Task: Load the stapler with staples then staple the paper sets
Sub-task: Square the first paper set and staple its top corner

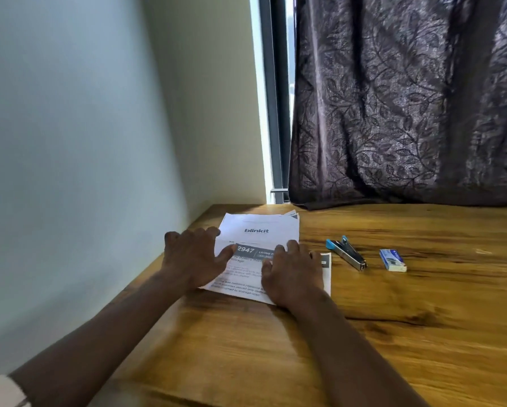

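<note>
A stack of printed white papers (258,227) lies at the left of the wooden table (393,304). My left hand (192,258) rests flat on the stack's left edge, fingers spread. My right hand (293,274) lies flat on the stack's right part, covering some of the print. To the right of the papers, a small blue and metal stapler (347,252) lies on the table, its top swung open. Further right sits a small blue and white box of staples (392,260). Neither hand touches the stapler or the box.
A pale wall (85,142) runs along the table's left edge. A dark patterned curtain (408,98) hangs behind the table, its hem on the far edge. Bare wood spreads across the near and right parts of the table.
</note>
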Tool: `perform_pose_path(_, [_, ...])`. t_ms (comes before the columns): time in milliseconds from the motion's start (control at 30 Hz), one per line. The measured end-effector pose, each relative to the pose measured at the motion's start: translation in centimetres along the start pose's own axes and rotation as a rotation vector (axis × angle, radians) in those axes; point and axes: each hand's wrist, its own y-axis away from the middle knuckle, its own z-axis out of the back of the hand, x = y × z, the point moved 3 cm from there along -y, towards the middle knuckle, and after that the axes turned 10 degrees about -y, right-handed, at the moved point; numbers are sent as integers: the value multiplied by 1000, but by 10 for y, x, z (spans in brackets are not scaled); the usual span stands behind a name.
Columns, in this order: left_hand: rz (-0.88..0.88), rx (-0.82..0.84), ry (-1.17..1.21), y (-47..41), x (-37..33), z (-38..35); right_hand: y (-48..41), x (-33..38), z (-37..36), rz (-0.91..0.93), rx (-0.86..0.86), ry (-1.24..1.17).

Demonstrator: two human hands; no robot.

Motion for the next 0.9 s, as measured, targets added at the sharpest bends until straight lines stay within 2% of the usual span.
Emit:
perform_pose_path(100, [62, 159, 152, -18, -8, 2, -1, 1, 0, -3, -20, 12])
perform_pose_path(233, [124, 284, 256, -38, -13, -2, -2, 1, 1, -1, -66, -20])
perform_pose_path(467, [121, 403, 798, -38, -11, -12, 4, -2, 5, -32, -104, -39])
perform_pose_path(600, [79, 351, 1116, -34, -6, -15, 3, -5, 5, -61, -84, -38])
perform_pose_path(700, [-15, 294, 1410, -26, -4, -24, 4, -5, 9, -22, -117, -50])
perform_pose_path(900, [-238, 160, 1449, -17, -6, -26, -4, 7, 25, 143, -303, -172])
